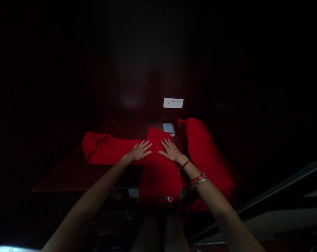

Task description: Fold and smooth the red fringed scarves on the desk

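Observation:
A red fringed scarf [161, 175] lies across a dark wooden table, one end hanging over the front edge with its tassels. Part of it stretches to the left and ends in a folded bunch. My left hand [140, 151] rests flat on the scarf, fingers spread, where the left stretch meets the hanging part. On the right side of the same crossing, my right hand [170, 150] also lies flat with its fingers apart. Neither hand grips the cloth. Bracelets circle my right wrist and forearm.
A bulky red cloth pile [205, 150] lies to the right, its far side lost in shadow. Behind the scarf lies a phone [168, 129] with a lit screen. A white power socket [173, 103] is on the dark wall. The table's front edge [61, 190] shows at left.

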The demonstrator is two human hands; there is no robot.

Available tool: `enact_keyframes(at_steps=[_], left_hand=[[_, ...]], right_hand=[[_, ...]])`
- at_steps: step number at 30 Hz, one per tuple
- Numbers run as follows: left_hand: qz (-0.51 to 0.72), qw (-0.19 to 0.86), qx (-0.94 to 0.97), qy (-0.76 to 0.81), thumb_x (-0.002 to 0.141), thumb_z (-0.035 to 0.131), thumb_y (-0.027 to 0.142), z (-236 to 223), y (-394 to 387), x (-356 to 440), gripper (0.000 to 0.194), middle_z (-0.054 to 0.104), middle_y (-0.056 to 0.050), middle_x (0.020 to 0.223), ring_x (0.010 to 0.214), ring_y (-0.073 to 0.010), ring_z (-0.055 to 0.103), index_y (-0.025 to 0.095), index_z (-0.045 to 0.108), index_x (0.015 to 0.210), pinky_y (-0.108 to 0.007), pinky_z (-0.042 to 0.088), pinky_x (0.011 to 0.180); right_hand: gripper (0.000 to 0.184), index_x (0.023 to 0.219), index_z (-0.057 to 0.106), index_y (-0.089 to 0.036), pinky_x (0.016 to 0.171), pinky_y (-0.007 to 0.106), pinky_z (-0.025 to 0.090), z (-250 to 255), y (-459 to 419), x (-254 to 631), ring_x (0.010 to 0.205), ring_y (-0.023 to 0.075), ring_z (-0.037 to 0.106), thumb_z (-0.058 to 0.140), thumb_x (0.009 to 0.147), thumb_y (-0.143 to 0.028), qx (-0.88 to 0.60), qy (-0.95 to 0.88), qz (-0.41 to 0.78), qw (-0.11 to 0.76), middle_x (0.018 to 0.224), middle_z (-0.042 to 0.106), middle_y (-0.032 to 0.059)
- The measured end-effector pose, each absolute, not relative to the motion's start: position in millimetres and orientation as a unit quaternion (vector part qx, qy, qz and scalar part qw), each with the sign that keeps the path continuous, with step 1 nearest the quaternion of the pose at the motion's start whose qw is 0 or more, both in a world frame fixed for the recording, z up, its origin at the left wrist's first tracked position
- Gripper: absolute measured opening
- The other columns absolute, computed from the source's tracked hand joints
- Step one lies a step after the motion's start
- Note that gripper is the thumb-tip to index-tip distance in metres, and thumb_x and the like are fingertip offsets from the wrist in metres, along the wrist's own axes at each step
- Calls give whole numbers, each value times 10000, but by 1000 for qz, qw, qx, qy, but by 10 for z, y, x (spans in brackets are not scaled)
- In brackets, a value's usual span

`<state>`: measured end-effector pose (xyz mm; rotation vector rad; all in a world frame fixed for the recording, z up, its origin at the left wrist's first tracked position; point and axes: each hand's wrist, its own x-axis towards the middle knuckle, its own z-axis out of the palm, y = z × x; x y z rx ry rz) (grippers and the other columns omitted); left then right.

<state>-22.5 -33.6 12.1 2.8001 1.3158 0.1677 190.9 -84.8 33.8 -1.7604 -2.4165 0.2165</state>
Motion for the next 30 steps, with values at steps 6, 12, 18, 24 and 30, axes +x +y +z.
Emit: enact_keyframes(at_steps=[6, 12, 18, 24, 30], left_hand=[[34, 38, 906, 420, 791, 155, 538, 8, -253, -324, 563, 62, -14, 1353, 1217, -197, 86, 276, 88, 1285, -425, 125, 942], [62, 28, 904, 423, 758, 170, 590, 106, -335, -203, 620, -37, -19, 1353, 1214, -258, -11, 276, 84, 1287, -465, 101, 932], [31, 23, 926, 376, 790, 161, 542, 58, -560, -306, 581, 76, -30, 1351, 1219, -208, 58, 249, 104, 1289, -394, 113, 951], [4, 43, 919, 392, 783, 165, 555, 107, -668, -414, 591, 25, -27, 1353, 1217, -235, 29, 268, 62, 1289, -427, 107, 941], [23, 21, 917, 397, 810, 158, 501, 92, -798, -375, 537, 76, -17, 1352, 1215, -232, 78, 271, 77, 1289, -425, 114, 940]], right_hand=[[735, 1294, 84, -163, 966, 404, 66, 210, -729, 2121, 1224, 194, -19, 100, 723, -626, -609, -785, 111, 26, 1355, 19, 52], [743, 1294, 87, -134, 971, 394, 79, 286, -882, 1993, 1224, 200, -5, 100, 731, -618, -592, -801, 50, 78, 1353, 48, 71], [693, 1281, 173, -117, 978, 366, 88, 108, -1148, 1916, 1222, 191, 72, 92, 763, -570, -555, -828, 6, 77, 1338, 141, 90], [726, 1288, 127, -113, 969, 382, 113, 170, -1285, 2057, 1224, 199, 49, 106, 746, -595, -575, -815, 36, 62, 1343, 102, 99], [720, 1289, 127, -121, 976, 365, 84, 187, -1386, 1945, 1225, 187, 22, 110, 746, -594, -575, -814, 27, 79, 1347, 83, 89]])
